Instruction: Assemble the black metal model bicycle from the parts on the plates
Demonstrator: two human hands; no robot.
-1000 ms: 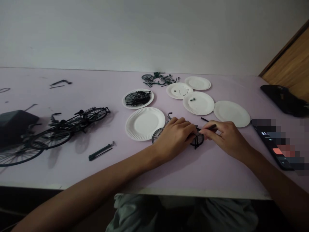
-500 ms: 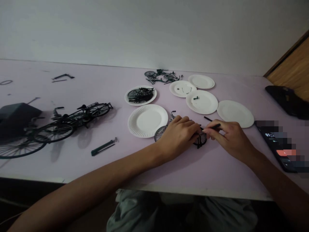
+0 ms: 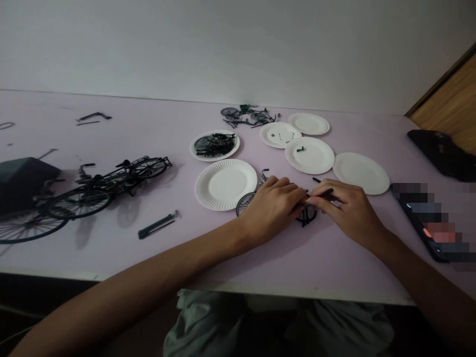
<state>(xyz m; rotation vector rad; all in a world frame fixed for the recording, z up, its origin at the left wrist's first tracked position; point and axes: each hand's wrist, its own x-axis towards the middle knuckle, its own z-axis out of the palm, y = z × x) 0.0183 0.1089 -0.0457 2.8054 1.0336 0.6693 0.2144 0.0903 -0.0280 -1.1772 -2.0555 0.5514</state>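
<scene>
A small black model bicycle (image 3: pixel 245 202) lies on the pale pink table (image 3: pixel 148 258) in front of me, mostly covered by my hands. My left hand (image 3: pixel 273 208) is closed over its frame, with one wheel showing to the left and another wheel (image 3: pixel 308 215) below my fingers. My right hand (image 3: pixel 344 208) pinches a thin black tool (image 3: pixel 324 193), its tip against the bicycle between my two hands.
Several white paper plates (image 3: pixel 225 184) lie beyond my hands; one holds black parts (image 3: pixel 214 144), others small pieces. Loose bicycle parts (image 3: pixel 247 115) sit near the wall. Finished model bicycles (image 3: pixel 107 184) stand at left, a dark tool (image 3: pixel 158 224) lies nearby, and a phone (image 3: pixel 427 223) is at right.
My hands have stayed on the small bicycle, with the right hand's tool shifted slightly toward the left hand. The view has drifted a little.
</scene>
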